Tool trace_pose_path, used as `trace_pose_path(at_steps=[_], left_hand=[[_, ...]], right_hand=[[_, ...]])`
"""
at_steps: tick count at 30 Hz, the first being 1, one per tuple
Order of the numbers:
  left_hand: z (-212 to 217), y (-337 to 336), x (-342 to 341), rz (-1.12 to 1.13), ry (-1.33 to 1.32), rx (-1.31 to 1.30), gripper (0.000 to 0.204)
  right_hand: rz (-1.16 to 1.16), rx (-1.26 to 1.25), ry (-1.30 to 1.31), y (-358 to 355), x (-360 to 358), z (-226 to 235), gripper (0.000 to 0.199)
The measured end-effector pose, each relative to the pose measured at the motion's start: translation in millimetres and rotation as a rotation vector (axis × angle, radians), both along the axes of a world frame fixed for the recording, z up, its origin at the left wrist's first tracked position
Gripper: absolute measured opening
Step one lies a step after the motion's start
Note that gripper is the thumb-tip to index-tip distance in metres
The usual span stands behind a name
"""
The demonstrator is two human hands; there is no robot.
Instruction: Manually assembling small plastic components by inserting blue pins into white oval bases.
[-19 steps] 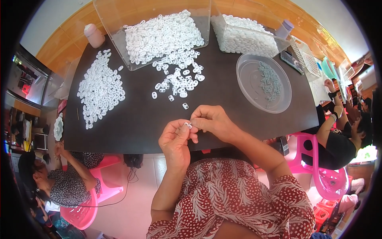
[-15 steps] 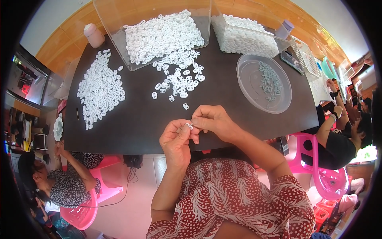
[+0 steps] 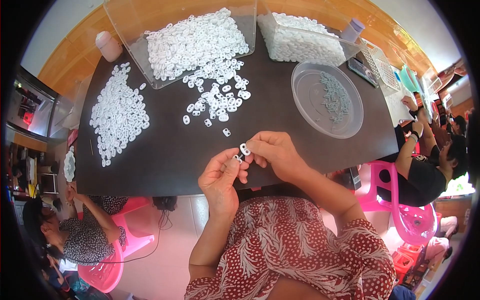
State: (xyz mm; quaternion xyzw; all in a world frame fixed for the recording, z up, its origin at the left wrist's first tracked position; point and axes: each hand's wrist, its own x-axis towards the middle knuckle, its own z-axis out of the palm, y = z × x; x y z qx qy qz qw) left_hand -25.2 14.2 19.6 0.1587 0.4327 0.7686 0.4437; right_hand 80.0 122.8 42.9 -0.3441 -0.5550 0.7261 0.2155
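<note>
My left hand (image 3: 221,176) and my right hand (image 3: 274,153) meet over the near edge of a dark table (image 3: 170,155). The right fingertips pinch a small white plastic ring piece (image 3: 245,149). The left fingers pinch a small part (image 3: 237,158) right against it, too small to tell apart clearly. Loose white ring pieces (image 3: 217,100) lie scattered just beyond my hands, spilling from a clear open bin (image 3: 192,40) heaped with the same pieces.
A pile of white pieces (image 3: 119,112) lies at the table's left. A round clear dish (image 3: 327,98) with small grey parts sits at the right, a second clear box (image 3: 300,42) of white pieces behind it. Other people sit on pink chairs (image 3: 400,215) at left and right.
My hands stay together at the table edge; the right fingers have shifted slightly, turning the white piece against the left fingertips.
</note>
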Motion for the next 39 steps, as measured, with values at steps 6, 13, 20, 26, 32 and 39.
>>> trace_pose_path(at_steps=[6,13,20,26,32,39], left_hand=[[-0.1,-4.1,3.6,0.046,0.149,-0.041,0.016],[1.2,-6.8,5.4,0.106,0.200,-0.090,0.014],[-0.3,-11.0,3.5,0.110,0.201,-0.116,0.013],[-1.9,-12.6,1.3,0.107,0.219,-0.124,0.012],[-4.0,-14.8,0.2,0.112,0.229,-0.146,0.012],[-3.8,-17.2,-1.9,0.112,0.202,-0.153,0.011]], right_hand=[[-0.002,0.008,0.015,-0.9,3.1,-4.3,0.021],[0.036,0.084,-0.025,-3.2,2.0,-4.6,0.022],[0.052,0.151,-0.050,-5.5,-1.0,-3.9,0.021],[0.073,0.158,-0.065,-7.6,-3.1,-3.8,0.020],[0.079,0.245,-0.066,-11.0,-3.6,-4.4,0.018],[0.092,0.229,-0.065,-10.7,-4.5,-6.2,0.018]])
